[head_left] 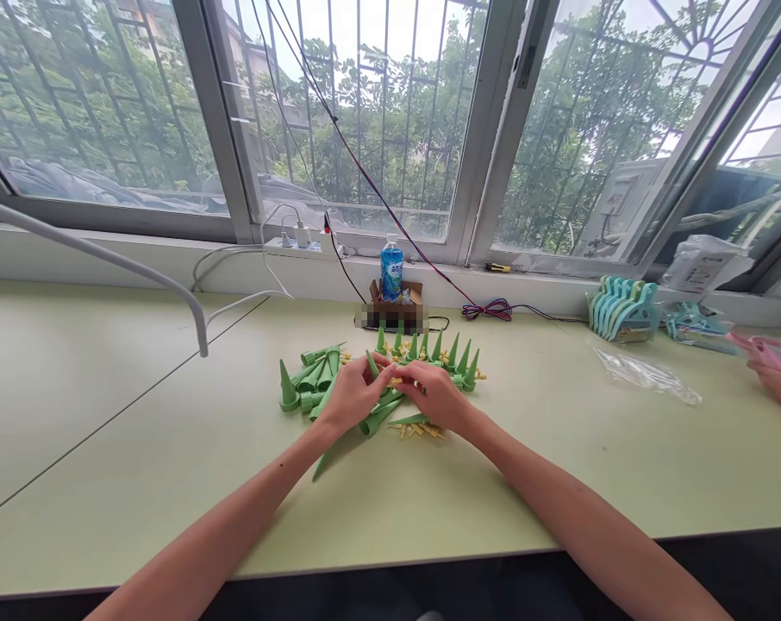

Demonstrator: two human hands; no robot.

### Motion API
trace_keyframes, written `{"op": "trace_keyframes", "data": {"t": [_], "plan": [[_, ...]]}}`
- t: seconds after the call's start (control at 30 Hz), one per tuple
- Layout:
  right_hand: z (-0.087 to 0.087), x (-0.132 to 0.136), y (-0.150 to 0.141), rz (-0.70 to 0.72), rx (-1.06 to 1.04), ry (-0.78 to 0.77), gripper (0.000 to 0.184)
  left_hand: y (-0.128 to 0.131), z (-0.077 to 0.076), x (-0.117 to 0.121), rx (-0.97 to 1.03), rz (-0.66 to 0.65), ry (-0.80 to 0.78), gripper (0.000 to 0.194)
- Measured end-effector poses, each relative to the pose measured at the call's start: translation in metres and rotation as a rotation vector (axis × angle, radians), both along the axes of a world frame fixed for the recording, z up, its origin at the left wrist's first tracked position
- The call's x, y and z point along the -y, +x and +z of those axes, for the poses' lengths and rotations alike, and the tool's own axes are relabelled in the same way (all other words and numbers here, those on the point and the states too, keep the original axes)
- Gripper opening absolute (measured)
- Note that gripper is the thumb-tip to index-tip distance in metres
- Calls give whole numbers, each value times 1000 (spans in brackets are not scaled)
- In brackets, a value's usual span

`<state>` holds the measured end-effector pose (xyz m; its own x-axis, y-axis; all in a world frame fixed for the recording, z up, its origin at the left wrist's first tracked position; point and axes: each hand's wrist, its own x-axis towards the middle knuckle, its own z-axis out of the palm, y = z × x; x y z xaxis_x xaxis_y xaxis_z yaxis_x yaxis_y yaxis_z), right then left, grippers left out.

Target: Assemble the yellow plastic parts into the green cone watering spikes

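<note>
My left hand (352, 395) is closed around a green plastic spike (371, 366), its pointed end up. My right hand (434, 393) meets it at the fingertips, pinching a small yellow plastic piece (396, 380) against the spike; the fingers partly cover both. Loose hollow green cones (309, 379) lie heaped left of and under my hands. Behind them several green spikes (453, 352) stand upright in a row, with yellow pieces at their bases. A small pile of yellow pieces (417, 430) lies just below my right hand.
A blue bottle (391, 269) and an open cardboard box (400, 304) stand by the window. A grey curved tube (138, 263) reaches in from the left. Farther right are bundled cable (487, 309), blue-green hangers (621, 309), plastic bags (649, 375), and another person's hand (778, 384) with a pink object.
</note>
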<state>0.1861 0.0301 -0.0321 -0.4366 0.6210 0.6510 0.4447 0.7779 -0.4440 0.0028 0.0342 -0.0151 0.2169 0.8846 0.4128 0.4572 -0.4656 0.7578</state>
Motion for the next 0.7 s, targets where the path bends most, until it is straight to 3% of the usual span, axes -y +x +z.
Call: {"op": "trace_keyframes", "data": {"t": [0.7], "plan": [[3, 2, 0, -28, 24, -8, 15, 1, 1, 1, 58, -40, -6, 33]]}}
